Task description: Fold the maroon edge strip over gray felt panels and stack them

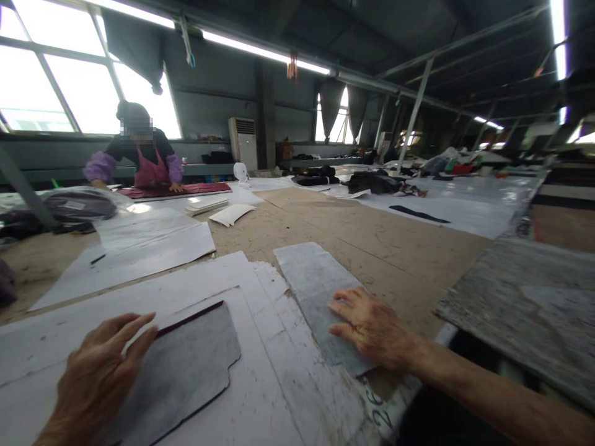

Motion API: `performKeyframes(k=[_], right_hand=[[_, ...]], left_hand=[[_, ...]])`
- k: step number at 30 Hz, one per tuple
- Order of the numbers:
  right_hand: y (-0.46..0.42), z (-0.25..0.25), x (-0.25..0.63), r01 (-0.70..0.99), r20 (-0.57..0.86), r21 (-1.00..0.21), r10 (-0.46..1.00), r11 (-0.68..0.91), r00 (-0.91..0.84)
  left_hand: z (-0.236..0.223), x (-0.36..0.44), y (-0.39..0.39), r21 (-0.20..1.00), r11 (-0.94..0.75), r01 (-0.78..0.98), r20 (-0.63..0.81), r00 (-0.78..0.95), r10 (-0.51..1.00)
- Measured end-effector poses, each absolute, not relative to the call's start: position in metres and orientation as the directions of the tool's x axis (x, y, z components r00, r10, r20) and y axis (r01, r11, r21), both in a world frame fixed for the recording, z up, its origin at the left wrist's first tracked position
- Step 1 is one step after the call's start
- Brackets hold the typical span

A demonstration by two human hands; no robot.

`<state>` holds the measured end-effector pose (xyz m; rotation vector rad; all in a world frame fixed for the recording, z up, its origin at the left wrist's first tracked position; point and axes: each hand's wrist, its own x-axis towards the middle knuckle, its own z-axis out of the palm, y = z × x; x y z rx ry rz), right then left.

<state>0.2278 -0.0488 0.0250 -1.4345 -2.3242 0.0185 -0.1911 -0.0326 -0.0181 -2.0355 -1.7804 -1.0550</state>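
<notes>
My left hand (pixel 100 371) lies flat with fingers stretched out on the left edge of a dark grey cut fabric piece (pixel 186 365), which rests on white pattern paper (pixel 260 396). My right hand (pixel 369 325) rests flat, fingers together and extended, on a light grey rectangular fabric strip (pixel 311 279) to the right of the paper. Neither hand grips anything.
The large brown worktable (pixel 372 241) carries more white paper sheets (pixel 139 248) and a folded white piece (pixel 231 214). Across the table a person in a pink apron (pixel 139 158) presses on dark red fabric (pixel 176 190). Dark fabric piles (pixel 372 181) lie far right, and a grey board (pixel 525 303) sits near right.
</notes>
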Motion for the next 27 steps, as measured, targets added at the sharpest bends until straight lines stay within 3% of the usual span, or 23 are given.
performKeyframes(k=[2,5,10,16,22,27], right_hand=[[-0.048,0.020,0.228,0.850,0.325,-0.201,0.852,0.487,-0.412],[-0.046,0.012,0.228,0.843,0.354,-0.198,0.838,0.500,-0.414],[-0.038,0.005,0.234,0.813,0.423,-0.218,0.803,0.541,-0.421],[-0.028,0.002,0.232,0.802,0.455,-0.210,0.782,0.560,-0.427],[-0.020,-0.006,0.226,0.789,0.442,-0.128,0.747,0.601,-0.497],[-0.016,-0.012,0.229,0.812,0.481,-0.152,0.760,0.564,-0.438]], left_hand=[[-0.009,-0.159,-0.038,0.250,-0.300,0.920,0.635,0.078,0.769],[0.002,-0.102,-0.051,0.311,-0.408,0.858,0.579,0.169,0.797],[0.004,-0.026,-0.066,0.355,-0.655,0.667,0.515,0.444,0.733],[0.004,0.017,-0.063,0.432,-0.602,0.672,0.352,0.489,0.798],[0.000,0.023,-0.056,0.423,-0.597,0.682,0.377,0.467,0.800],[0.001,0.029,-0.049,0.387,-0.628,0.675,0.383,0.502,0.776]])
